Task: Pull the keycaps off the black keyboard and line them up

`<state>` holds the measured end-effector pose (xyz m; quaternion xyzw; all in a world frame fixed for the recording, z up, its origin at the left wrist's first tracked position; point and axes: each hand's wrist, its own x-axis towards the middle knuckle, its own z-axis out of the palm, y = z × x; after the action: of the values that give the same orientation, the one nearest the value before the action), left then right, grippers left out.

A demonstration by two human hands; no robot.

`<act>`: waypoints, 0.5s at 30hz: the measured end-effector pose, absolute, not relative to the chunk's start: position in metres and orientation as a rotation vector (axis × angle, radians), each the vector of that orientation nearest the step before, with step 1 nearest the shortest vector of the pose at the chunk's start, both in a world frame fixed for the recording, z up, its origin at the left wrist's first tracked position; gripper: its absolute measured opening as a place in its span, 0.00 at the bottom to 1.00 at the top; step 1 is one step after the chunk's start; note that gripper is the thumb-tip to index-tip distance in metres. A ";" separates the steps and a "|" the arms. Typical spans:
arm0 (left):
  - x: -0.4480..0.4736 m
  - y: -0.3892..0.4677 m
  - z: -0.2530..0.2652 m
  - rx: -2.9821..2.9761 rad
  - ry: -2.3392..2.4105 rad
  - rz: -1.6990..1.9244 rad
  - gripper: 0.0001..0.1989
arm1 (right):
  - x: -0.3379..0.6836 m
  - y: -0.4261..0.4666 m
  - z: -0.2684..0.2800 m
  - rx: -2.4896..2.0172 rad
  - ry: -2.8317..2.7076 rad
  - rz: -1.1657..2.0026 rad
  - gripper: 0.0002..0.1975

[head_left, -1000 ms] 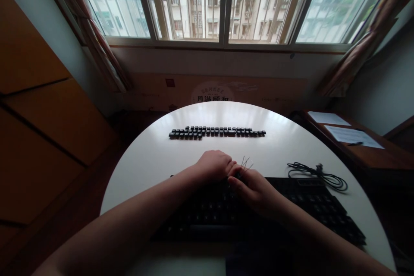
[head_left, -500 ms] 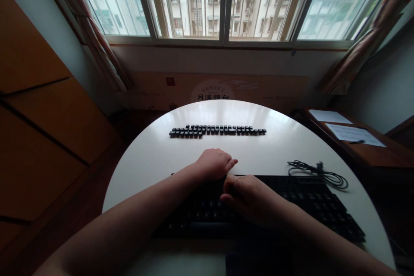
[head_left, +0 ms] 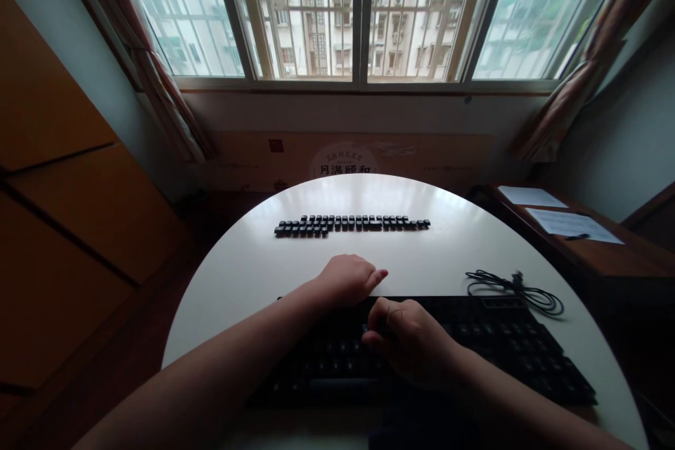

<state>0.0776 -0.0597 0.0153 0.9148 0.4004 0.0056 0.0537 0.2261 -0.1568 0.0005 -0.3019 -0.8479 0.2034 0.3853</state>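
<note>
A black keyboard (head_left: pixel 337 385) lies on the white round table (head_left: pixel 232 281) in front of me. My left hand (head_left: pixel 349 277) is curled over its back edge, the back of the hand up and one fingertip showing at the right. Most of its fingers are hidden, and so is anything in them. Close beside it, my right hand (head_left: pixel 403 330) is closed above the middle keys. A thin wire loop (head_left: pixel 391 311) shows at its fingers, which looks like part of a wire keycap puller; the rest is covered. Several loose black keycaps (head_left: pixel 351 223) stand in rows beyond my hands.
A coiled black cable (head_left: pixel 527 292) lies behind the keyboard's right end. To the right, a brown side table (head_left: pixel 601 256) bears paper sheets (head_left: pixel 572 223) and a pen (head_left: pixel 577 236). Past the round table are a long printed box (head_left: pixel 237 155) and a barred window (head_left: pixel 361 28).
The whole view has shifted, so the table and hands sit slightly lower in the picture. Both hands keep nearly the same place over the keyboard, and the keycap rows look unchanged.
</note>
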 end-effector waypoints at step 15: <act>0.078 -0.060 0.015 2.782 1.218 -0.014 0.31 | 0.227 -0.157 -0.001 -0.778 -2.145 0.402 0.10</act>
<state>0.0776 -0.0605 0.0149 0.9148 0.4004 -0.0045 0.0522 0.2266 -0.1567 -0.0010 -0.3076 -0.8483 0.1590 0.4007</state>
